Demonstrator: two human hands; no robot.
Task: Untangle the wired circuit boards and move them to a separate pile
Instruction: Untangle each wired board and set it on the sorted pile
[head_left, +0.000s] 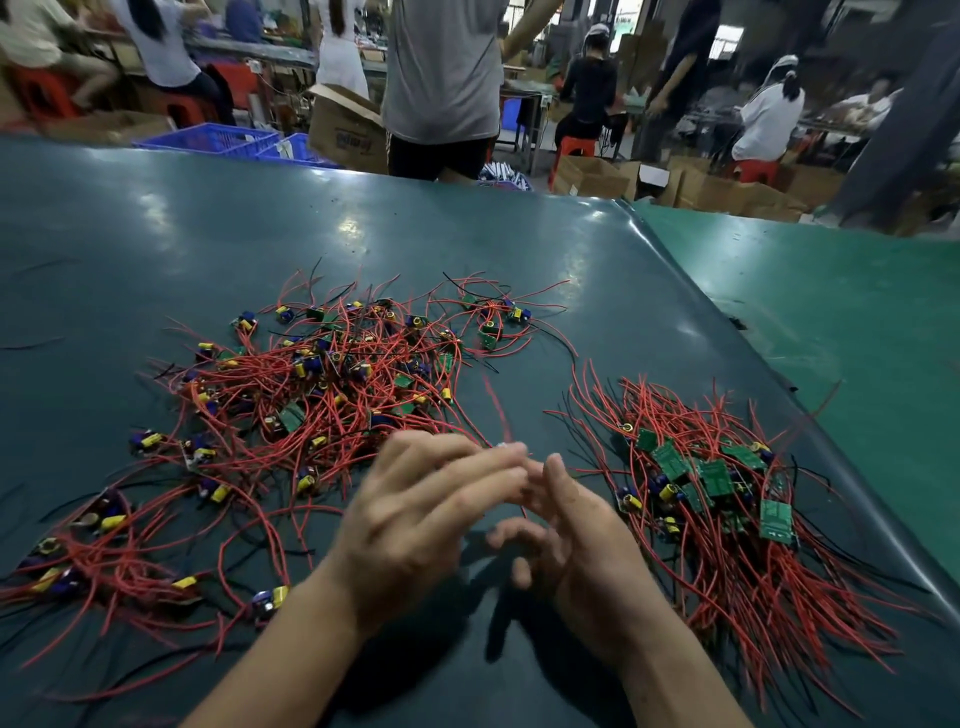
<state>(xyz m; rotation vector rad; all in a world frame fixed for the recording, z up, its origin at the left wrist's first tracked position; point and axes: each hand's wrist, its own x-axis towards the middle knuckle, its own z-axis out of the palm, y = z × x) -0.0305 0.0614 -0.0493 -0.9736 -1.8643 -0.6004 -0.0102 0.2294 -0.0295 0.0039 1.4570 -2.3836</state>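
A tangled pile of wired circuit boards (332, 374), with red and black leads and yellow and blue parts, covers the middle and left of the dark green mat (208, 234). A separate pile (722, 493) of green boards with their red wires lying roughly parallel is on the right. My left hand (415, 514) and my right hand (576, 540) meet at the fingertips in front of the piles, both blurred by motion. A blurred red wire (496, 405) runs from the tangle down to the left fingertips, which seem to pinch it. What the right fingers hold is unclear.
More loose wired boards (104, 545) trail along the near left. The mat's right edge (779, 374) curls up beside a brighter green table (857, 312). Beyond the far edge stand a person, cardboard boxes (343, 130) and blue crates (208, 140).
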